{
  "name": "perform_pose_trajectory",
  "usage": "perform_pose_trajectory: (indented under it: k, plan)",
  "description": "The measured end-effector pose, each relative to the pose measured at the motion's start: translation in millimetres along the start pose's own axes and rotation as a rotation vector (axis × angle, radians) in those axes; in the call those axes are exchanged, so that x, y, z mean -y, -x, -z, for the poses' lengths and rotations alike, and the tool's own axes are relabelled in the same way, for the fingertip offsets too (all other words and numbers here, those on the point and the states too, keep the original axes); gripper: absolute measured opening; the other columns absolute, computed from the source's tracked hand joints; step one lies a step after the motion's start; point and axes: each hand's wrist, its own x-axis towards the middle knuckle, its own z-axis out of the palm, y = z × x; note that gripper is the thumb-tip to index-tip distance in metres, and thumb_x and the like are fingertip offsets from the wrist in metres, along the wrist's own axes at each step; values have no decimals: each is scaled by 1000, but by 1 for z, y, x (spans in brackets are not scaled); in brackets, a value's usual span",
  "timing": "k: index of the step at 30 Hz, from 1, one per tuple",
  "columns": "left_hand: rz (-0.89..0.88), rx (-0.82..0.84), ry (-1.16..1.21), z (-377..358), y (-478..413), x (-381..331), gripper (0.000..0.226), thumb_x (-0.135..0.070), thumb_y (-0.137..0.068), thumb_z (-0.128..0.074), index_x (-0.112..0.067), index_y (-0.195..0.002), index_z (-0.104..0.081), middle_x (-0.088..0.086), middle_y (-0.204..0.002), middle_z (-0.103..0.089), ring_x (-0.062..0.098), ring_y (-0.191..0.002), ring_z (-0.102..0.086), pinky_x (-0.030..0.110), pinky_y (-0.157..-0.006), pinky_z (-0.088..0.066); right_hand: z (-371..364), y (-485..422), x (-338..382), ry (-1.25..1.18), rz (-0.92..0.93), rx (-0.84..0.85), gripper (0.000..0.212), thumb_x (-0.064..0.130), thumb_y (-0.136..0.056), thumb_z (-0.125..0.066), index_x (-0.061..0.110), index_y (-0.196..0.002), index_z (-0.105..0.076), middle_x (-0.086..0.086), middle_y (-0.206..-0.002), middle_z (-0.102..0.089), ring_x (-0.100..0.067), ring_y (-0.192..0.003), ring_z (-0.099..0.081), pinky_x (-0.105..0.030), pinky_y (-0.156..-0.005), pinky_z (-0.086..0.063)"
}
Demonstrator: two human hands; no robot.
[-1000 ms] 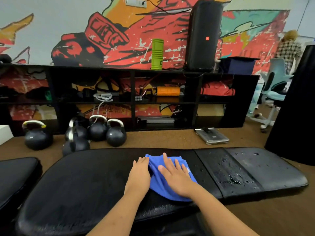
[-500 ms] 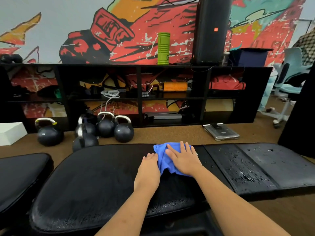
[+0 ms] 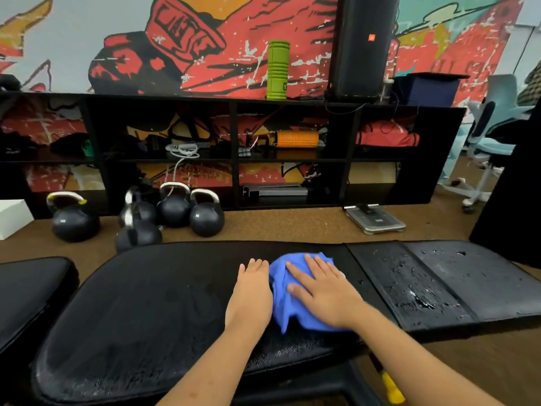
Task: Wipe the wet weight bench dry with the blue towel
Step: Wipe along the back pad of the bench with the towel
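**A:** How far along is the drying, as you judge it?

**B:** Near the middle, I'd say. The weight bench (image 3: 146, 303) runs across the lower half of the frame; its long pad (image 3: 123, 326) at lower left looks mostly dull and matte, though fine beads of water (image 3: 292, 351) cling to its near edge at lower centre. The short section (image 3: 456, 271) at the right, past the seam (image 3: 371, 285), is plainly wet, with puddles (image 3: 415, 297) and scattered drops glinting on it.

**A:** So what is left?

**B:** That whole right section, by the look of it, and the near rim of the long pad. I cannot rule out a thin film elsewhere; the black surface hides it.

**A:** And where is the cloth?

**B:** The blue towel (image 3: 279, 291) lies bunched on the long pad, just right of the frame's centre; it is close to the seam but not across it.

**A:** The hands?

**B:** The right hand (image 3: 325, 291) lies flat on top of the towel, fingers straight and spread, palm pressing down; the cloth is pinned beneath it rather than grasped. The left hand (image 3: 251, 291) lies flat on the bare pad just beside the towel's left edge, fingers straight and close together; it grasps nothing. Whether its side touches the cloth, I cannot tell.

**A:** What does the next stroke call for?

**B:** Probably a push toward the right of the frame, over the seam and into the puddles. With only a flat palm holding it, the towel may bunch or slip.
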Motion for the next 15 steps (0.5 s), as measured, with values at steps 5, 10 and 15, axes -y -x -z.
perform_pose_trajectory:
  k: [5, 10, 15]
  plan:
    - [6, -1, -69, -3, -4, -1, 63, 0, -100, -34, -6, -157, -8, 6, -165, -14, 20, -153, -6, 33, -124, -1, 4, -92, -13, 22, -39, 19, 60, 62, -99, -16, 41, -155, -6, -6, -165, -7, -21, -151, -6, -40, -122, -3]
    - [34, -81, 136, -1, 1, 0, 59, 4, -98, -31, -6, -155, -19, 10, -162, -21, 25, -153, -9, 33, -123, 0, -12, -39, -4, 40, -29, -41, 62, 59, -99, -12, 35, -156, -8, -7, -164, -9, -24, -151, -5, -42, -122, -4]
    - [177, -72, 294, 1, 4, -1, 60, 4, -100, -26, -16, -156, -27, 8, -164, -20, 26, -153, -8, 37, -120, -16, -14, 62, -7, 28, 54, -68, 83, 71, -80, 18, 42, -154, -4, 2, -165, -6, -18, -152, -2, -38, -123, 0]
